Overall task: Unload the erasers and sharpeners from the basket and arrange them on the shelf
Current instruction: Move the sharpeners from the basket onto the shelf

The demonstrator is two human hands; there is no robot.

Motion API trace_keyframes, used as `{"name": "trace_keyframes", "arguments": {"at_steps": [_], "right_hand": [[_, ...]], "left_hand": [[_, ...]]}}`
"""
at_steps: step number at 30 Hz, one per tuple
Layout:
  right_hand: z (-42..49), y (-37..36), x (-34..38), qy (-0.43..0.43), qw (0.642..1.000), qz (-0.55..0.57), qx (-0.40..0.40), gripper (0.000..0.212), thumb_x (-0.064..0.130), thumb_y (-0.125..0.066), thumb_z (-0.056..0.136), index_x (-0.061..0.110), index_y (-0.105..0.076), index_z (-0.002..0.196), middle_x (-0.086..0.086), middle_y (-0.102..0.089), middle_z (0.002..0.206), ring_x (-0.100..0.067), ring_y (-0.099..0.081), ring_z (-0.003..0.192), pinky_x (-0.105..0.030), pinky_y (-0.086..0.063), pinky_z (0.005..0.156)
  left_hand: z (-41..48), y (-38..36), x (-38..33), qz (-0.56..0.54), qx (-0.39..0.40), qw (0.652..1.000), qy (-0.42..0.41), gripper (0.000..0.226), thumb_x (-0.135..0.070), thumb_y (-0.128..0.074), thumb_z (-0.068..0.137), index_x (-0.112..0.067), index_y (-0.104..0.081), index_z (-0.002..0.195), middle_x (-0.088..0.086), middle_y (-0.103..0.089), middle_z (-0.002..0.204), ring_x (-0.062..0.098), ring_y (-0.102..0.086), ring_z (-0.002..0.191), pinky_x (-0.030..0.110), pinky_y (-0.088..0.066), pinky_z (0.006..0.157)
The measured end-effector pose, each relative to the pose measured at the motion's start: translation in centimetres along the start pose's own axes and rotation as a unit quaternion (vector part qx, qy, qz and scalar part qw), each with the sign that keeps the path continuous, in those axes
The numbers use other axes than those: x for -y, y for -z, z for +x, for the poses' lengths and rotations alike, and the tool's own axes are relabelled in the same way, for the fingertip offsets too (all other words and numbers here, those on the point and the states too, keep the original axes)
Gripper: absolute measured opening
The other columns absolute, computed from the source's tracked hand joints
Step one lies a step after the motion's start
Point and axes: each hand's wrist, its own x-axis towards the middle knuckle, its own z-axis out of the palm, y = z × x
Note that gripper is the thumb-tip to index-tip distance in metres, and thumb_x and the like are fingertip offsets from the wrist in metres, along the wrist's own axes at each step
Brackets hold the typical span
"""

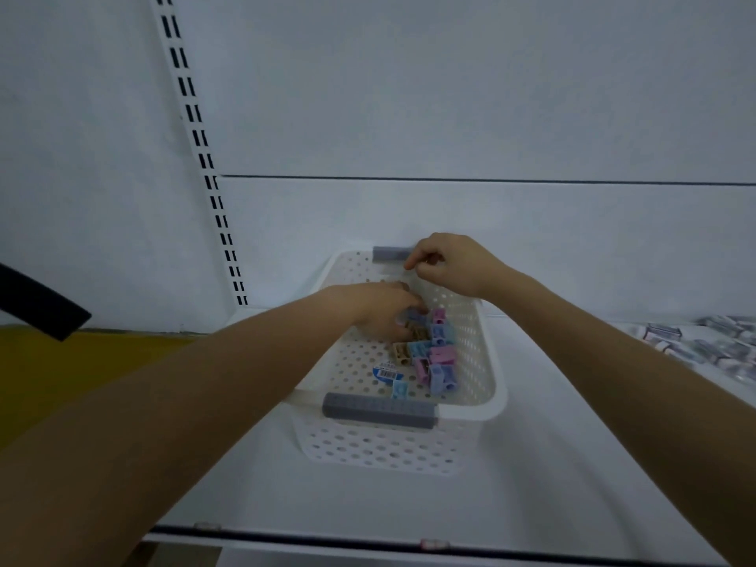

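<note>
A white perforated basket (470,407) with grey handle grips stands on the white shelf (532,484). Several small pastel sharpeners (439,356), in pink, blue, purple and beige, lie heaped at its right side. A blue barcode label (386,372) lies on the basket floor. My left hand (380,311) reaches down into the basket, fingers curled around sharpeners at the far end of the heap. My right hand (444,263) grips the basket's far rim beside the grey far handle (392,254).
Several wrapped grey-and-white items (712,345) lie on the shelf at the far right. A slotted upright (204,157) runs up the back panel at the left. Yellow floor (82,370) and a dark object (37,300) show left of the shelf.
</note>
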Motion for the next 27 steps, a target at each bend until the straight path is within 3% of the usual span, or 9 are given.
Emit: {"name": "trace_keyframes", "arguments": {"at_steps": [6,11,14,16,20,24,27], "right_hand": [[0.1,-0.1,-0.1,0.003,1.000,0.001,0.004,0.021,0.012,-0.052,0.089,0.012,-0.067,0.104,-0.005,-0.061,0.107,-0.009,-0.047,0.088,-0.018,-0.032,0.075],[0.0,0.0,-0.1,0.002,1.000,-0.003,0.009,0.021,0.013,-0.051,0.089,0.013,-0.067,0.103,-0.003,-0.061,0.105,-0.008,-0.046,0.088,-0.019,-0.032,0.076],[0.0,0.0,0.0,0.001,1.000,-0.009,0.011,0.021,0.013,-0.051,0.089,0.013,-0.067,0.102,-0.003,-0.061,0.105,-0.009,-0.046,0.087,-0.019,-0.033,0.076],[0.0,0.0,0.0,0.000,1.000,-0.010,0.016,0.021,0.013,-0.050,0.089,0.012,-0.067,0.102,-0.003,-0.062,0.104,-0.009,-0.047,0.087,-0.020,-0.034,0.076],[0.0,0.2,0.2,0.000,1.000,-0.017,0.021,0.021,0.014,-0.051,0.089,0.012,-0.067,0.102,-0.003,-0.061,0.105,-0.009,-0.046,0.088,-0.020,-0.033,0.077],[0.0,0.2,0.3,0.001,0.999,-0.023,0.027,0.020,0.013,-0.051,0.088,0.012,-0.067,0.101,-0.003,-0.061,0.104,-0.009,-0.047,0.087,-0.020,-0.034,0.077],[0.1,0.1,0.1,0.001,0.999,-0.026,0.023,0.020,0.013,-0.053,0.088,0.012,-0.067,0.101,-0.003,-0.062,0.103,-0.010,-0.048,0.087,-0.020,-0.035,0.077]], "left_hand": [[0.1,0.0,0.6,-0.040,-0.010,0.998,0.038,0.031,-0.032,-0.064,0.084,-0.015,-0.052,0.108,0.004,-0.053,0.119,0.023,-0.052,0.106,0.035,-0.046,0.091],[-0.2,0.4,1.0,-0.068,0.002,0.996,0.054,0.043,-0.030,-0.066,0.083,-0.018,-0.054,0.122,0.002,-0.045,0.133,0.019,-0.048,0.115,0.027,-0.041,0.092],[-0.6,0.5,1.6,-0.163,0.023,0.982,0.087,0.044,-0.026,-0.068,0.082,-0.019,-0.054,0.123,0.001,-0.039,0.138,0.017,-0.055,0.104,0.020,-0.051,0.076],[-0.7,0.5,1.6,-0.167,0.033,0.981,0.090,0.045,-0.022,-0.071,0.080,-0.020,-0.056,0.122,0.002,-0.038,0.139,0.018,-0.054,0.105,0.018,-0.052,0.072],[-0.6,0.4,1.2,-0.147,0.020,0.985,0.083,0.035,-0.014,-0.073,0.078,-0.020,-0.059,0.109,0.005,-0.043,0.131,0.023,-0.055,0.109,0.020,-0.054,0.070],[-0.7,0.5,1.0,-0.081,0.000,0.995,0.065,0.028,-0.020,-0.073,0.077,-0.023,-0.057,0.099,-0.001,-0.047,0.115,0.021,-0.052,0.106,0.026,-0.047,0.084],[-0.9,0.8,1.1,-0.050,-0.010,0.996,0.068,0.028,-0.018,-0.072,0.077,-0.022,-0.057,0.101,0.001,-0.051,0.116,0.021,-0.052,0.105,0.031,-0.046,0.089]]}}
